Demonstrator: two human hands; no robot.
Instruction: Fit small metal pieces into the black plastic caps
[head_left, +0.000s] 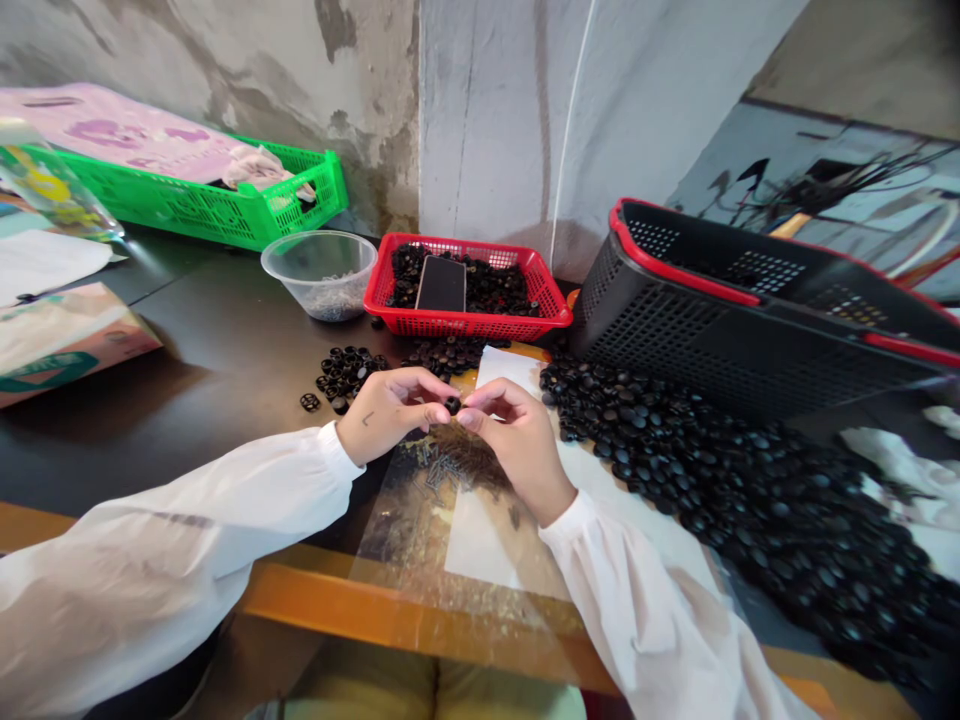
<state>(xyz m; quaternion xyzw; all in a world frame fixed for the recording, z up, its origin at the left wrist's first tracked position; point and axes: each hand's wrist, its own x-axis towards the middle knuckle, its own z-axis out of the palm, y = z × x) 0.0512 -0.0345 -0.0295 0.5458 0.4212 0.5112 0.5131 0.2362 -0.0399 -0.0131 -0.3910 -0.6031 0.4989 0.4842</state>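
Observation:
Between the fingertips of both hands is a small round black part [452, 405], held above the work surface. My left hand [394, 412] pinches it from the left, and my right hand [517, 435] grips its right side with thumb and fingers. Below them lies a loose bunch of thin metal pins [444, 468] on a clear, worn sheet [409, 540]. Beside my left hand is a small group of black wheel-like parts [349, 372]. A large heap of black round pieces [675, 450] spreads out to the right of my right hand.
A red basket [465, 325] of black parts, with a phone [441, 285] on top, stands behind the hands. Left of it is a clear bowl [319, 262]. A black basket [690, 330] is at right; a green crate [247, 215] and tissue pack [75, 340] are at left.

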